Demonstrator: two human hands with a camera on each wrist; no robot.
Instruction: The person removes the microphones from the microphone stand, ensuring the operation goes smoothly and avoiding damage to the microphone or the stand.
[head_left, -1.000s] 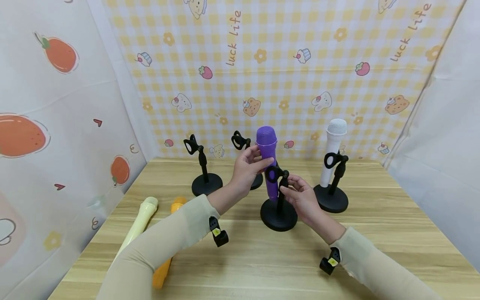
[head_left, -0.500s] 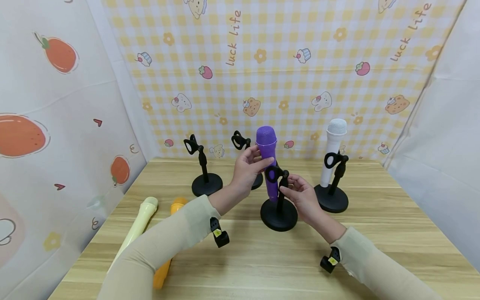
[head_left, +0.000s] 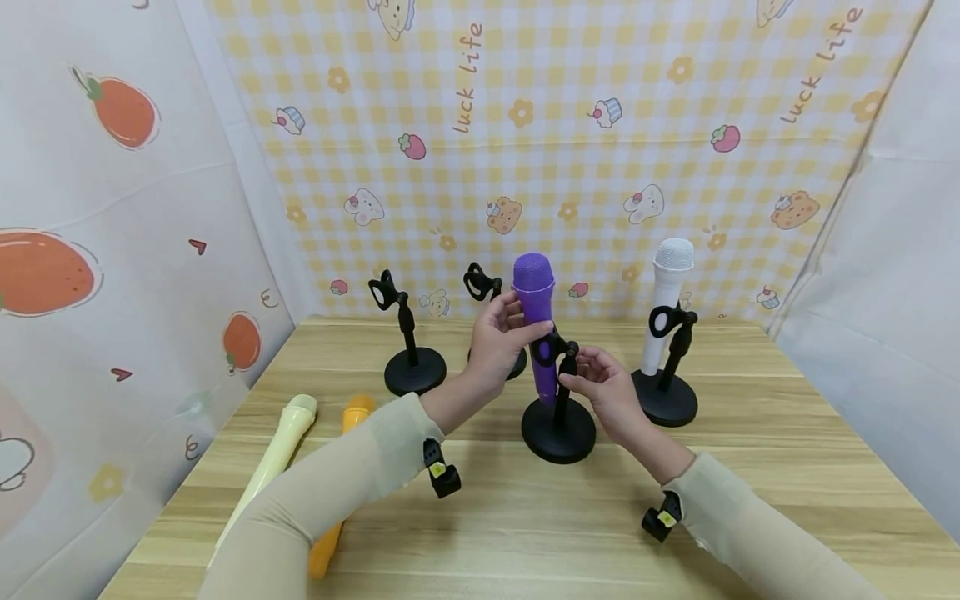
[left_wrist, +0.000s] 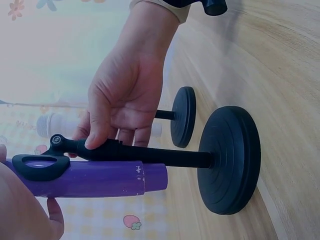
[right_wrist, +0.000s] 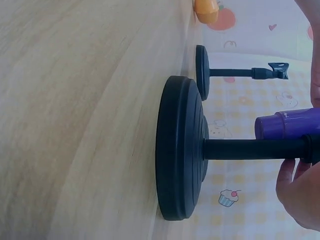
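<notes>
A purple microphone (head_left: 534, 287) stands nearly upright in the clip of a black microphone stand (head_left: 558, 432), its lower end beside the pole. My left hand (head_left: 497, 343) grips the microphone's upper body, thumb across the front just above the clip. My right hand (head_left: 606, 393) pinches the stand's pole below the clip joint, from the right. In the left wrist view the clip ring (left_wrist: 42, 166) wraps the purple body, and the right fingers lie around the pole. The right wrist view shows the stand's round base (right_wrist: 180, 150) on the table.
A white microphone (head_left: 666, 287) stands in another black stand (head_left: 664, 398) on the right. Two more stands, one at back left (head_left: 415, 371) and one behind my left hand, hold no microphone. A cream microphone (head_left: 279, 450) and an orange microphone (head_left: 324, 550) lie at left, partly under my left sleeve.
My left thumb has shifted slightly right and down along the purple microphone. My right hand has stayed on the pole, and the stand has hardly moved.
</notes>
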